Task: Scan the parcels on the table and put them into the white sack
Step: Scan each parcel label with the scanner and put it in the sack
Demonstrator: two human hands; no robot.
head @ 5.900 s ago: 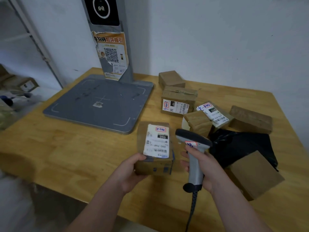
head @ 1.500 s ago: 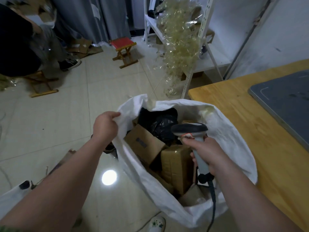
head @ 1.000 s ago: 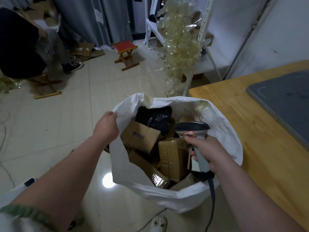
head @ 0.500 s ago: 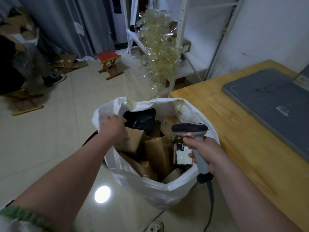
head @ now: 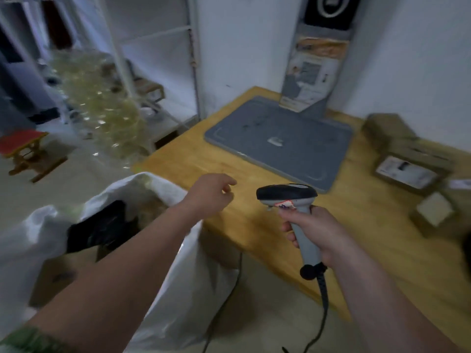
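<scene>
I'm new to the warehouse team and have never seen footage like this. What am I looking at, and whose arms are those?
No machine here: a person wears a camera on the head, so the one view looks down at their own arms. The left hand holds nothing, fingers loosely curled, near the wooden table. The right hand grips a corded barcode scanner. On the table lie a grey pad and, at the right, blurred cardboard parcels. Beside the table stands the white sack, with a black bag inside.
</scene>
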